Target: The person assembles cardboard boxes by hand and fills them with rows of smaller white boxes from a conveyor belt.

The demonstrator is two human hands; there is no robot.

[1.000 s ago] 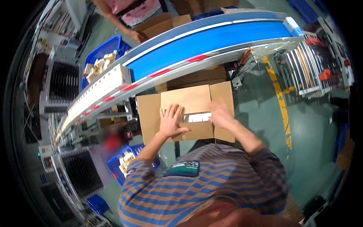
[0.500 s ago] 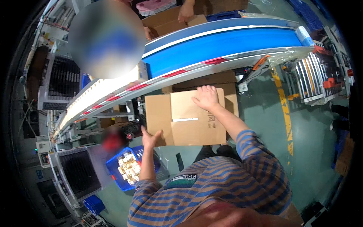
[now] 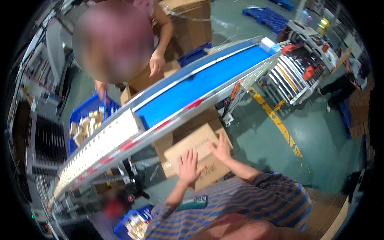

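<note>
A brown cardboard box [image 3: 205,137] stands close in front of me, below the near side of the conveyor. My left hand [image 3: 189,167] lies on its top panels with the fingers spread, pointing away from me. On the right part of the same box, my right hand [image 3: 221,149] presses with its fingers stretched out. Dark print shows on the near cardboard panel between my hands. Neither hand is wrapped round anything. The inside of the box is hidden.
A blue-belted conveyor [image 3: 200,86] runs slantwise beyond the box, carrying a row of white cartons [image 3: 116,136] at left. Across it stands another person, whose hand [image 3: 157,63] hangs near an open carton. Blue baskets of small packs [image 3: 94,120] sit at left. A roller table [image 3: 288,78] stands right.
My view has turned and shifted. The left hand has left the box's near left corner and now lies flat on top. The top panels are differently placed, with both hands closer together.
</note>
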